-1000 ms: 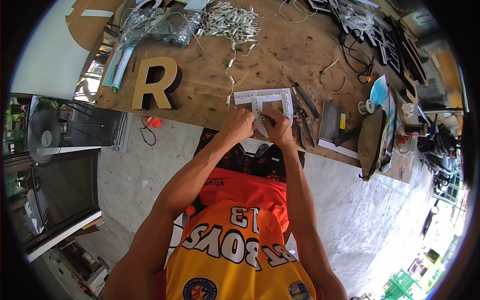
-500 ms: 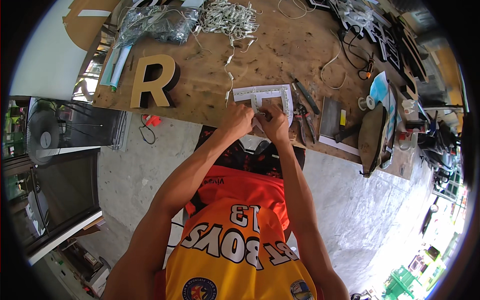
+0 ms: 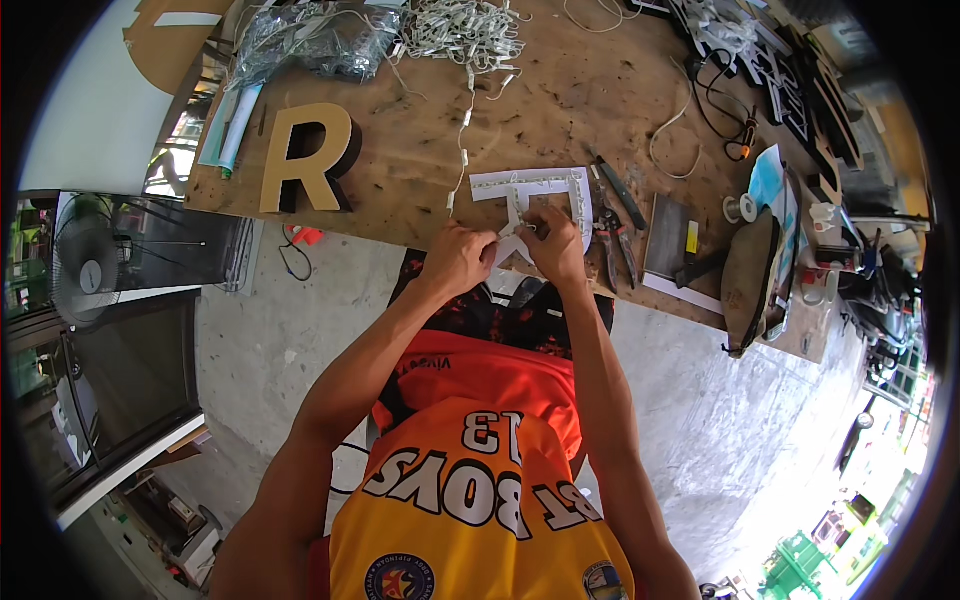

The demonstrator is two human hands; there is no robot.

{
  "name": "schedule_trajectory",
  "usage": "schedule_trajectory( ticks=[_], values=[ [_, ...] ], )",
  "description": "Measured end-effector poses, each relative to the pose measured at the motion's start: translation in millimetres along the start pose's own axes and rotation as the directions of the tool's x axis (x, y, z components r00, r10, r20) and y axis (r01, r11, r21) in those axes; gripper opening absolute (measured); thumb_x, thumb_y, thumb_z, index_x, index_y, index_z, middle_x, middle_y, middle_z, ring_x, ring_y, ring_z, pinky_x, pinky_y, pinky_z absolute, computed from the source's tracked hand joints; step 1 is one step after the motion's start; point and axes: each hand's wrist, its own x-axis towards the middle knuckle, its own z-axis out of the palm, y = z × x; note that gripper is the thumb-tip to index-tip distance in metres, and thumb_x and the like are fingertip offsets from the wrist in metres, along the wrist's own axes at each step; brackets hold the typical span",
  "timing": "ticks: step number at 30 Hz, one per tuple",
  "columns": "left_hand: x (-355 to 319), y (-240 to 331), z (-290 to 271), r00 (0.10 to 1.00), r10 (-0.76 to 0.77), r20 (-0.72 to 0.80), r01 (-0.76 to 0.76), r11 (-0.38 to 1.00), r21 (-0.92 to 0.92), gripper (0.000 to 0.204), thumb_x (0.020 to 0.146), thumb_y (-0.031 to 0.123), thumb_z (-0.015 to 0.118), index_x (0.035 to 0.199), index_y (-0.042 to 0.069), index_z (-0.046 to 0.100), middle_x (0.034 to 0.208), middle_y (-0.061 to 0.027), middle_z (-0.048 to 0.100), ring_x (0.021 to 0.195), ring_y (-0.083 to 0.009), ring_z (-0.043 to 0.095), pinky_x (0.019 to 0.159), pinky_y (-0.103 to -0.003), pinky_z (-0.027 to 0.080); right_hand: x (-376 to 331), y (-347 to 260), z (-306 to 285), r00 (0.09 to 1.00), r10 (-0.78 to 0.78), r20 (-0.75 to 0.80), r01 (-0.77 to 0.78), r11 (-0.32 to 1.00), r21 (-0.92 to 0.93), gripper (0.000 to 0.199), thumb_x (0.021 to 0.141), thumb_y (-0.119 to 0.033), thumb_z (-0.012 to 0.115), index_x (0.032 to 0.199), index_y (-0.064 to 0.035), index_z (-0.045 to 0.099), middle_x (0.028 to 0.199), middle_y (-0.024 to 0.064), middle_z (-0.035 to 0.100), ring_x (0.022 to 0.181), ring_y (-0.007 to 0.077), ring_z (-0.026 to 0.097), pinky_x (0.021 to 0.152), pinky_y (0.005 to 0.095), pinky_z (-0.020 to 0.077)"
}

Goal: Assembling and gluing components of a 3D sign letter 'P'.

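Note:
A white letter-shaped panel lies at the table's near edge, with rows of small light modules along its strokes. From a tangled pile farther back, a string of white LED modules runs down to my left hand. That hand is closed around the string's near end beside the panel's lower left. Over the panel's lower middle, my right hand has thumb and fingers pinched together on part of the same string, as far as I can see. The fingertips hide the exact spot.
Pliers and a dark-handled cutter lie right of the panel. Farther right are a dark flat plate, a solder spool and a worn pouch. A gold block letter stands at left, near clear plastic wrapping.
My left hand has shifted slightly left and down, away from my right hand, and the module string has moved with it. The right hand stays pinched over the panel.

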Motion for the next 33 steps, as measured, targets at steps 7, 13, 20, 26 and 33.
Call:
schedule_trajectory(
  ticks=[7,13,20,26,33],
  values=[
    [1,4,7,0.998,-0.056,-0.022,0.053,0.991,-0.12,0.008,0.081,0.005,0.068,0.086,0.002,0.072,0.069,-0.0181,0.068,0.063,-0.0344,0.067,0.06,-0.041,0.051,2,0,0,0.997,0.067,0.03,-0.068,0.998,0.006,0.024,0.074,-0.008,0.08,0.096,-0.0037,0.071,0.089,0.0133,0.069,0.075,0.0323,0.068,0.067,0.0407,0.0519],
    [-3,2,12,0.995,-0.095,-0.011,0.091,0.979,-0.181,0.007,0.081,0.003,0.065,0.085,0.003,0.071,0.072,-0.018,0.068,0.063,-0.0349,0.067,0.059,-0.041,0.052,5,0,1,0.999,0.047,0.018,-0.047,0.999,-0.013,0.023,0.074,-0.007,0.08,0.095,-0.0027,0.07,0.089,0.0135,0.069,0.076,0.0317,0.068,0.068,0.0403,0.0521],
    [-8,-1,16,0.992,0.114,0.06,-0.117,0.992,0.055,0.005,0.079,0.011,0.069,0.083,0.007,0.069,0.064,-0.0122,0.066,0.063,-0.0341,0.066,0.074,-0.042,0.048,5,-5,5,1.0,-0.01,-0.001,0.01,0.995,-0.098,0.024,0.075,-0.008,0.08,0.094,-0.0017,0.068,0.088,0.0146,0.07,0.078,0.0336,0.069,0.068,0.0411,0.053],
    [7,7,-9,0.969,0.047,0.244,-0.097,0.975,0.199,0.026,0.078,0.01,0.071,0.101,-0.002,0.07,0.081,-0.0156,0.072,0.079,-0.0345,0.07,0.078,-0.044,0.053,9,-19,1,0.993,0.103,0.054,-0.086,0.962,-0.26,0.031,0.074,-0.018,0.082,0.097,-0.0044,0.067,0.091,0.0161,0.071,0.084,0.0411,0.068,0.074,0.049,0.0523],
    [6,-24,-39,0.943,-0.071,0.325,0.128,0.979,-0.158,0.03,0.078,0.02,0.075,0.1,0.0,0.073,0.095,-0.0206,0.072,0.093,-0.0362,0.07,0.081,-0.042,0.056,2,-21,4,0.994,0.101,0.028,-0.089,0.957,-0.276,0.034,0.073,-0.023,0.085,0.095,-0.0054,0.066,0.094,0.0142,0.069,0.089,0.0401,0.067,0.076,0.0494,0.0515]
  ],
)
